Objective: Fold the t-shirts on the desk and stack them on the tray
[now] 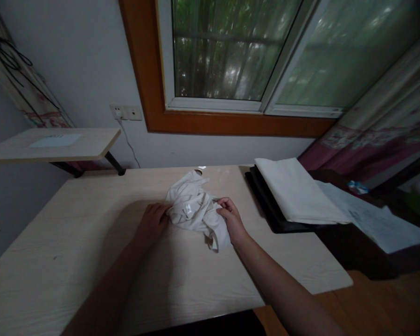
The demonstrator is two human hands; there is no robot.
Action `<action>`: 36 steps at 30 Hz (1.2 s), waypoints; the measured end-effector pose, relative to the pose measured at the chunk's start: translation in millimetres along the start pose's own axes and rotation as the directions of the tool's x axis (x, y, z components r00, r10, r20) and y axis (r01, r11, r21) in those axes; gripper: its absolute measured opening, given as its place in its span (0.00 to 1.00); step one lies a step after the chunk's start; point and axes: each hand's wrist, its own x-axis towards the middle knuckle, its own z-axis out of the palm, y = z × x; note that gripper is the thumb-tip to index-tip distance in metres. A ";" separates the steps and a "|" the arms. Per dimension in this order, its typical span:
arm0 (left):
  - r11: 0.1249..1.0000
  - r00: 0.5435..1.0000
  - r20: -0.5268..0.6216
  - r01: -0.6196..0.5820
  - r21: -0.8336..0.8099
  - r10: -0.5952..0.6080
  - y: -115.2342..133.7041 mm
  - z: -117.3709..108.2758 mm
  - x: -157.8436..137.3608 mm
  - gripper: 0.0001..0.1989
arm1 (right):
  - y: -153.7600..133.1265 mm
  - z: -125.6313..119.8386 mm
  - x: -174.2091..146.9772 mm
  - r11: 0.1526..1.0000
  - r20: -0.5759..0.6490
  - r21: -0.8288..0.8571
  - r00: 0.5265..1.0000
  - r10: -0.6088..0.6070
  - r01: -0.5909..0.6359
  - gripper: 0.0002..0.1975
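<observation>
A crumpled white cloth garment (196, 207) with a small label showing near its middle lies bunched on the pale wooden desk (73, 261). At the garment's left edge, my left hand (155, 218) pinches the fabric, its fingertips partly hidden in shadow. My right hand (232, 217) grips the right side between thumb and fingers. One loose part of the garment hangs toward the front below my right hand, and another spreads toward the back of the desk.
Folded white cloth (297, 191) rests on black flat items (266, 200) at the desk's right. A raised shelf (52, 143) with a paper stands back left. Behind are a wall socket (126, 112) with a cable and a window (231, 56). A curtain (381, 112) hangs right.
</observation>
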 end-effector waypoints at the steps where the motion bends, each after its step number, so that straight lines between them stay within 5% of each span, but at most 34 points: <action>1: 1.000 1.000 -0.004 -0.009 0.007 0.009 -2.2 -0.5 0.3 0.13 | -0.5 -0.3 0.6 1.000 -0.007 0.019 1.000 0.004 -0.004 0.13; 7: 0.996 0.976 -0.214 0.033 -0.080 -0.050 6.4 -11.3 -0.5 0.11 | -1.5 -11.2 6.2 0.997 -0.150 0.070 0.989 -0.019 0.029 0.19; 12: 0.940 0.902 -0.432 -0.147 -0.309 -0.001 32.0 -23.2 -7.9 0.13 | -9.1 -26.0 8.6 0.973 -0.408 -0.095 0.883 -0.232 0.211 0.13; 16: 0.917 0.941 -0.339 -0.135 -0.376 -0.001 37.4 -22.3 -14.3 0.15 | -13.7 -31.0 7.8 0.903 -0.346 -0.363 0.867 -0.359 0.230 0.13; 20: 0.955 0.995 -0.087 0.014 -0.297 -0.041 36.4 -20.9 -13.6 0.16 | -9.3 -32.6 8.5 0.796 -0.186 -0.596 0.946 -0.265 0.106 0.14; 24: 0.980 0.977 0.130 0.181 -0.080 -0.170 32.7 -20.1 -11.9 0.19 | -5.7 -31.7 9.4 0.710 -0.106 -0.702 0.980 -0.171 0.048 0.17; 31: 0.953 0.953 0.025 0.302 -0.015 -0.301 32.7 -21.7 -12.6 0.17 | -13.9 -30.0 6.3 0.809 -0.127 -0.568 0.955 -0.268 0.152 0.17; 36: 0.954 0.955 -0.014 0.294 -0.057 -0.296 36.0 -23.3 -14.2 0.18 | -22.4 -28.8 1.5 0.773 0.090 -0.524 0.926 -0.366 0.356 0.17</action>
